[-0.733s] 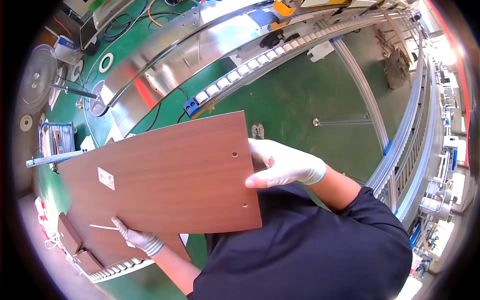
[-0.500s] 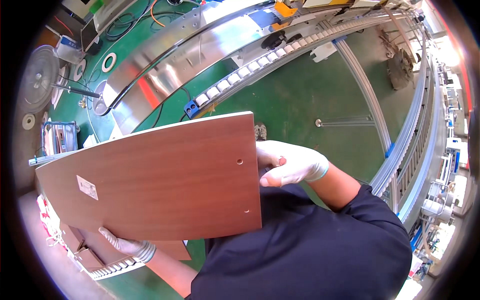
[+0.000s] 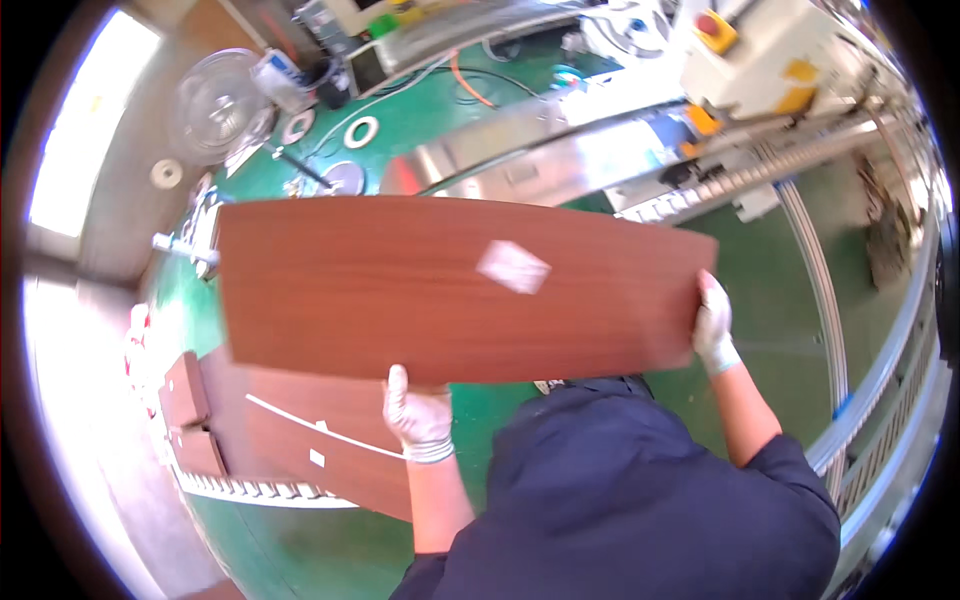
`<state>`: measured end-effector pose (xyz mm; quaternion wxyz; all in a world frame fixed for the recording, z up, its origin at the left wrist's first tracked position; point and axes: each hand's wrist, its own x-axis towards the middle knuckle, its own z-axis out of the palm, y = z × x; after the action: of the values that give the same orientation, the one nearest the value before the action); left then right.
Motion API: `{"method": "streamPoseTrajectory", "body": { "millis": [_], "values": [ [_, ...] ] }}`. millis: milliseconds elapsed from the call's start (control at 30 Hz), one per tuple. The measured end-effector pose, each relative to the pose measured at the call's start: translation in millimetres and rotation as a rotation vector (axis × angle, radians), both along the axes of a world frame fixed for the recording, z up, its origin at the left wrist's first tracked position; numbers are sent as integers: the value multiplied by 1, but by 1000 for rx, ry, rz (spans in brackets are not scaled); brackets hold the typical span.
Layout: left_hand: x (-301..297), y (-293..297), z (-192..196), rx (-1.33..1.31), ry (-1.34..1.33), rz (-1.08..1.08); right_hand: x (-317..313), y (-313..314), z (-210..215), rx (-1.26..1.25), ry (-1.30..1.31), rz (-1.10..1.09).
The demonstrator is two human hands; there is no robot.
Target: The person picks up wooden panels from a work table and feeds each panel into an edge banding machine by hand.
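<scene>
A long reddish-brown wood-grain board (image 3: 420, 300) is held up in front of me, its broad face toward me. Right of its middle sits a pale rectangular label (image 3: 514, 267). My left hand (image 3: 418, 412), in a whitish glove, grips the lower edge near the middle, thumb up on the near side and the other fingers mostly hidden behind. At the right end, my gloved right hand (image 3: 712, 322) is closed around the short edge. The board looks slightly blurred by motion.
More brown boards (image 3: 335, 425) lie on a roller conveyor (image 3: 250, 490) at the lower left, smaller pieces (image 3: 188, 395) beside them. Beyond my board stands a metal-topped machine (image 3: 540, 150) with a red button (image 3: 709, 24). Metal frame rails (image 3: 885, 350) run along the right.
The board has turned over and swung level; its end holes no longer show and the label appears on another part. My view has shifted left. Both hands still hold the board.
</scene>
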<state>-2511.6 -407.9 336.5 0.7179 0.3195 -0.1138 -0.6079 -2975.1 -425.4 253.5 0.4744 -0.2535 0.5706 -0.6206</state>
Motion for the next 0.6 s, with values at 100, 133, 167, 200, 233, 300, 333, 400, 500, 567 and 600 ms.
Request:
{"method": "streamPoseTrajectory", "body": {
  "millis": [100,133,167,200,233,300,333,400,500,567,600],
  "values": [
    [-18,-21,6,89,208,-93,-47,52,-43,68,-54,-256],
    [-35,-25,13,-47,185,-155,-63,74,-65,108,-17,-339],
    [-51,-30,13,-58,196,-187,-79,101,-89,133,-31,-419],
    [-62,-36,13,-42,181,-212,-90,127,-106,157,-10,-485],
    [-74,-43,14,-27,169,-249,-107,158,-130,194,66,-576],
    [-81,-59,21,-77,137,-387,-114,208,-148,290,111,-744],
    [-87,-66,21,-46,123,-480,-131,247,-170,301,101,-848],
    [-105,-78,32,-40,181,-600,-139,304,-191,171,-31,-956],
    [-128,-108,35,18,252,-757,-96,326,-156,269,-143,-1095],
    [-147,-132,34,172,276,-797,-83,337,-143,316,-127,-1166],
    [-156,-143,31,217,346,-813,-78,343,-134,372,-114,-1207]
  ]
}}
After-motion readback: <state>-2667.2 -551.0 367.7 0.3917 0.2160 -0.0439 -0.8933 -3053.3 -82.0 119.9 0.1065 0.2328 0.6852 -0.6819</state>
